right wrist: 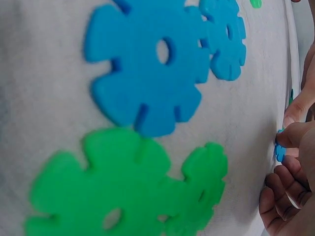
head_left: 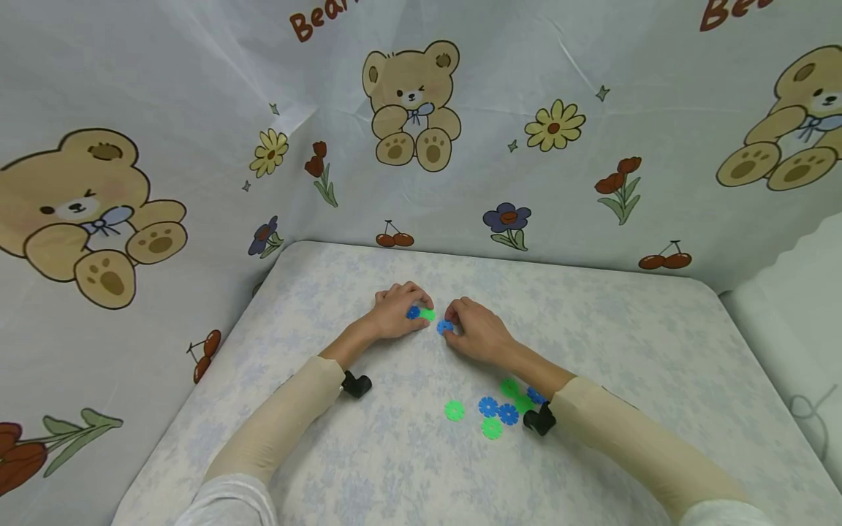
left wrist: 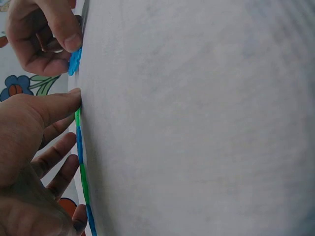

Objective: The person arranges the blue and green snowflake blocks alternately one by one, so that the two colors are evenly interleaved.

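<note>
My left hand (head_left: 397, 313) rests on the table, thumb and index finger gripping the green end disc (head_left: 429, 315) of a joined row; a blue disc (head_left: 413, 312) shows beside it. Seen edge-on in the left wrist view, the row (left wrist: 84, 183) alternates green and blue under the spread fingers of that hand (left wrist: 29, 152). Just to the right, my right hand (head_left: 479, 330) pinches a blue notched disc (head_left: 443, 327) between thumb and fingers. That disc (left wrist: 74, 62) is tilted in the left wrist view, apart from the row. Fingers partly hide the row.
Several loose discs lie nearer the front, by the right forearm: blue ones (head_left: 488, 407) and green ones (head_left: 492, 428), some touching or overlapping. One green disc (head_left: 454, 410) lies apart to their left. Behind the table (head_left: 368, 467) hangs a bear-print curtain (head_left: 460, 190).
</note>
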{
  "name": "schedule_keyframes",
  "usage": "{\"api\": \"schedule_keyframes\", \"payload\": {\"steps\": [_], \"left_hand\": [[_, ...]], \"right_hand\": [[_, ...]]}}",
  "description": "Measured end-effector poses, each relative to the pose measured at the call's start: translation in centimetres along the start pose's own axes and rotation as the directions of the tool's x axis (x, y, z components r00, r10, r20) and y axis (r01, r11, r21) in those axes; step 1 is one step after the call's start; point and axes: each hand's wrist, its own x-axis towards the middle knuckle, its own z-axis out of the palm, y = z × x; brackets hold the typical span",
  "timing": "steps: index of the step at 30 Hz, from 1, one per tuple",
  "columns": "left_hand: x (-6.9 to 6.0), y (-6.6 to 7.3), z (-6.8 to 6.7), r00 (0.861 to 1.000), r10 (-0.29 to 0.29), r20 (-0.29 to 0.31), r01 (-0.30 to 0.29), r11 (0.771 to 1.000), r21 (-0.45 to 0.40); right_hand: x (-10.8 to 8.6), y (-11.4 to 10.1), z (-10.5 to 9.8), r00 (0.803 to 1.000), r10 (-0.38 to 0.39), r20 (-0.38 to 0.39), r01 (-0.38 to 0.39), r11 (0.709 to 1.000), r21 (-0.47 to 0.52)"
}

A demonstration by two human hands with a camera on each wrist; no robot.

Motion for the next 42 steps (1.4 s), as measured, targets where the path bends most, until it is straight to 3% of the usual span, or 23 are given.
{"api": "schedule_keyframes", "payload": {"steps": [20,42], "left_hand": [[0.1,0.1,0.2,1.0,0.001,-0.007,-0.001,1.0,0.006],[0.2,-0.3,0.4,1.0,-0.005,-0.004,0.005,1.0,0.027]], "right_hand": [[1.6,0.9,0.0,0.999,0.026,0.032,-0.026,1.0,-0.003],[1.8,1.2,0.4,1.0,0.001,-0.01,0.0,1.0,0.027]]}}
